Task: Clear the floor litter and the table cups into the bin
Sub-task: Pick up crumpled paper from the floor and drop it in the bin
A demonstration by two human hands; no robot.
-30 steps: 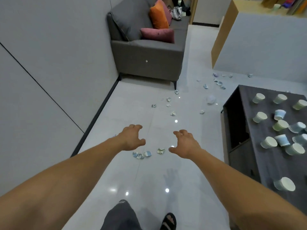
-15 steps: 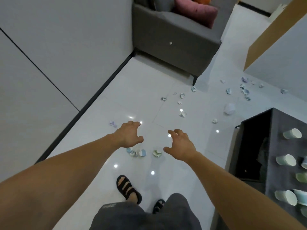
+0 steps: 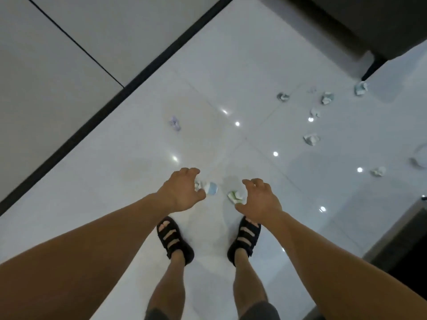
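Note:
Both hands reach down over the white tiled floor just ahead of my sandalled feet. My left hand (image 3: 182,191) is open, its curled fingers over a crumpled blue and white paper scrap (image 3: 211,188). My right hand (image 3: 260,199) is open too, with its fingers around a crumpled green and white scrap (image 3: 234,197) without closing on it. More crumpled scraps lie further off: a purple one (image 3: 175,123) to the left and several at the upper right, such as a pale one (image 3: 312,139). The table cups and the bin are out of view.
A grey wall with a black skirting board (image 3: 138,75) runs diagonally on the left. The grey sofa base and its leg (image 3: 372,68) are at the top right. The dark table's corner (image 3: 406,245) is at the right edge.
I have bent down and the view has tipped to the floor. Both hands have dropped close to the two scraps near my feet. The sofa cushions and the table cups have left the view.

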